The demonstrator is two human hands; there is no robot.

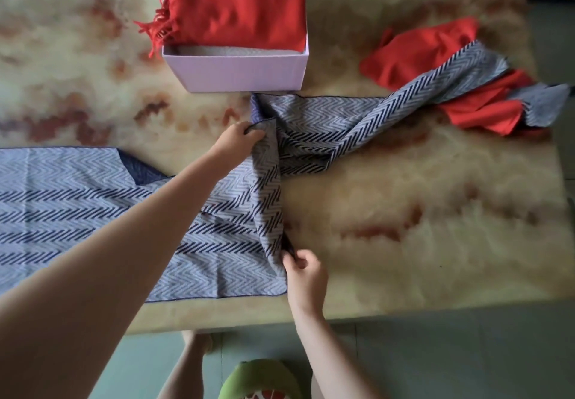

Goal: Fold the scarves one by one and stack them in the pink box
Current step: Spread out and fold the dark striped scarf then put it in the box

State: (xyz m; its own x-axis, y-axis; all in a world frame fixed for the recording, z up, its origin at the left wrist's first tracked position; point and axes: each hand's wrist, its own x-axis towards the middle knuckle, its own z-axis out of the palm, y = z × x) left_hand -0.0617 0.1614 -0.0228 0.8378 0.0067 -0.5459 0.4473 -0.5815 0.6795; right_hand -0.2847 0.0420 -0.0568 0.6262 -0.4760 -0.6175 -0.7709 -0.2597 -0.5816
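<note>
From the head view, the grey-and-navy herringbone scarf [77, 205] lies stretched across the bench [420, 212]. Its long axis runs left to right. The left part lies flat and wide, reaching the left edge of the picture. The right end trails away and up, narrowing and twisting, and drapes over a crumpled red scarf [413, 53] near the bench's far right corner.

In the middle the cloth is gathered into a raised ridge that runs from far to near. My left hand [239, 137] grips the far end of that ridge, fingers curled into the fabric. My right hand [306, 271] pinches the near end at the scarf's near edge, thumb and fingertips closed on the cloth.

The pink box [236, 73] stands just beyond the scarf, at the far middle of the bench. A folded red fringed scarf [242, 3] lies inside, its fringe spilling over the left wall.
</note>
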